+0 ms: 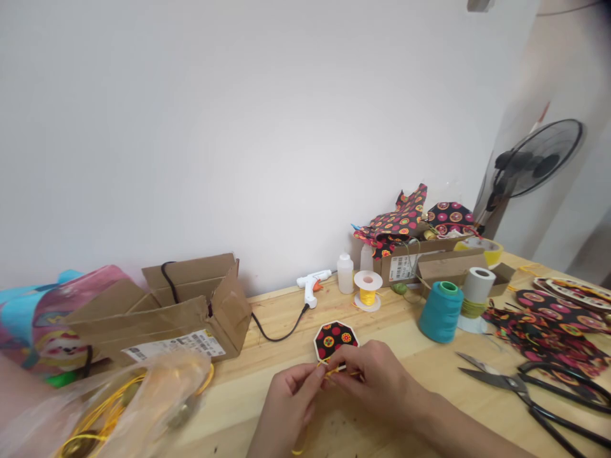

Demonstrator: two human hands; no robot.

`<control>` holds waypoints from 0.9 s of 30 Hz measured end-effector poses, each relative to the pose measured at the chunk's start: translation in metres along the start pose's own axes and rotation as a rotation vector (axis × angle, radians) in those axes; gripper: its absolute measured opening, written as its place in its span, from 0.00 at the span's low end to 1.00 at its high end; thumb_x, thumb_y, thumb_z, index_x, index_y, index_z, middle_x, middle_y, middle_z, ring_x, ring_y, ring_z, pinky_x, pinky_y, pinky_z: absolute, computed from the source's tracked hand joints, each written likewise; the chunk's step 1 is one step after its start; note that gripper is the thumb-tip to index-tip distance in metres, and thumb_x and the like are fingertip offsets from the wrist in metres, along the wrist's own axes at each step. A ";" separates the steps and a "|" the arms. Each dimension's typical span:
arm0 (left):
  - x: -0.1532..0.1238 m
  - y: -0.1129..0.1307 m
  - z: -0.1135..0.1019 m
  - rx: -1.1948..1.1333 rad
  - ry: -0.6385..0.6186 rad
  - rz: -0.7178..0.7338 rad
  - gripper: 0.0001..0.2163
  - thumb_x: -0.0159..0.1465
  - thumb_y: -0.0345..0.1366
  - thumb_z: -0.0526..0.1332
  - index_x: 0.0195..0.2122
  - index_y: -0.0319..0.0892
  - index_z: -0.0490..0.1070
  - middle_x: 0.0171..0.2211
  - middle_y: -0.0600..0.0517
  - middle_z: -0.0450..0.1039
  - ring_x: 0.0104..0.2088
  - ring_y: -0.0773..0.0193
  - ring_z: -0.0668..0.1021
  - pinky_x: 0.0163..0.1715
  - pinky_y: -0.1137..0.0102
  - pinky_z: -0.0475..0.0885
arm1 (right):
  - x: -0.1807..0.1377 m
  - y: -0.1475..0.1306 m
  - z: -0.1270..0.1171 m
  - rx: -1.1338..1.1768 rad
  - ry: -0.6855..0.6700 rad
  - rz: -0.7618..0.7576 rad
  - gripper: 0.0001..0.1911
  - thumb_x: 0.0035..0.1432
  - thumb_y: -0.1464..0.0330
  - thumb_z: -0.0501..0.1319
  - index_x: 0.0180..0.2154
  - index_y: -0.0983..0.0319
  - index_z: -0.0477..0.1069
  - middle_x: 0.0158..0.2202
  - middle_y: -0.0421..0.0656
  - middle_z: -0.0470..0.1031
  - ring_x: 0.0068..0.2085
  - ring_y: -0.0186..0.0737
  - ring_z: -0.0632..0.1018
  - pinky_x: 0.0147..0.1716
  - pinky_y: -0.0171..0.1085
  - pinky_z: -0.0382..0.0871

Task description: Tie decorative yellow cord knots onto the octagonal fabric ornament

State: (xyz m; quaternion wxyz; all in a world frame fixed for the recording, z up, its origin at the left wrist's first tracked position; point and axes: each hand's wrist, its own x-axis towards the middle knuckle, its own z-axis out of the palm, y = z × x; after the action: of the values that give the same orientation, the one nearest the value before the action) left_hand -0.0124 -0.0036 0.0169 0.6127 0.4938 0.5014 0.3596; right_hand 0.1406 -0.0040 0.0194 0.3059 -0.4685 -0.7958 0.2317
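My left hand [289, 401] and my right hand [377, 381] meet over the wooden table [420, 375], both pinching a thin yellow cord [334, 371] between their fingertips. The cord runs down past the left hand to a loose end near the bottom edge. Just behind the fingers lies an octagonal piece covered in black fabric with red and yellow dots [335, 338]; the right hand's fingertips touch its near edge.
A teal thread cone [440, 312], a white spool [477, 292], a yellow cord spool [367, 290], a glue gun [312, 285] and glue bottle [345, 272] stand behind. Scissors [520, 385] and patterned fabric pieces [548, 318] lie right. Cardboard boxes [181, 312], a plastic bag [119, 407] left; a fan [539, 159].
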 end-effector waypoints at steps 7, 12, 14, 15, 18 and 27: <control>0.002 -0.002 -0.003 -0.041 0.031 0.043 0.11 0.44 0.40 0.64 0.25 0.36 0.75 0.09 0.59 0.62 0.10 0.78 0.56 0.10 0.79 0.46 | 0.000 -0.001 -0.001 0.005 0.006 -0.011 0.07 0.50 0.70 0.54 0.30 0.57 0.70 0.23 0.38 0.72 0.23 0.31 0.69 0.22 0.28 0.56; 0.009 -0.010 -0.006 -0.127 0.086 0.066 0.12 0.41 0.40 0.66 0.24 0.36 0.75 0.09 0.59 0.62 0.09 0.79 0.56 0.11 0.80 0.47 | 0.000 -0.002 -0.002 0.012 0.023 -0.094 0.06 0.49 0.72 0.54 0.28 0.60 0.69 0.26 0.39 0.71 0.25 0.30 0.69 0.24 0.28 0.58; 0.010 -0.011 -0.006 -0.139 0.127 0.079 0.13 0.38 0.40 0.67 0.23 0.36 0.75 0.09 0.58 0.64 0.09 0.78 0.57 0.10 0.79 0.48 | 0.001 -0.001 -0.002 0.001 0.043 -0.116 0.05 0.49 0.72 0.54 0.28 0.60 0.69 0.27 0.40 0.70 0.27 0.32 0.69 0.25 0.28 0.58; 0.009 -0.010 -0.006 -0.144 0.142 0.093 0.13 0.38 0.39 0.67 0.23 0.37 0.74 0.11 0.57 0.67 0.09 0.78 0.58 0.10 0.79 0.49 | 0.001 -0.001 -0.002 -0.007 0.053 -0.122 0.05 0.49 0.71 0.54 0.28 0.60 0.69 0.27 0.41 0.70 0.28 0.32 0.69 0.26 0.29 0.59; 0.007 -0.007 -0.005 -0.162 0.151 0.157 0.13 0.40 0.34 0.67 0.29 0.39 0.73 0.19 0.54 0.73 0.13 0.75 0.65 0.12 0.80 0.55 | 0.001 0.000 -0.001 -0.012 0.079 -0.123 0.06 0.50 0.71 0.55 0.29 0.60 0.70 0.28 0.42 0.69 0.30 0.34 0.68 0.27 0.30 0.59; -0.002 0.004 0.001 -0.028 0.103 0.166 0.17 0.43 0.34 0.65 0.36 0.39 0.68 0.21 0.53 0.73 0.13 0.75 0.65 0.08 0.81 0.54 | 0.004 0.000 0.000 0.239 0.079 -0.056 0.07 0.50 0.68 0.56 0.29 0.59 0.73 0.26 0.41 0.66 0.27 0.32 0.66 0.23 0.30 0.57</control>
State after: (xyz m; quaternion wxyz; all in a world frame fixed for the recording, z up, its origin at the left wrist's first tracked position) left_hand -0.0113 -0.0045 0.0208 0.5610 0.5059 0.4847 0.4409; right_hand 0.1391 -0.0003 0.0210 0.3970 -0.4152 -0.7626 0.2975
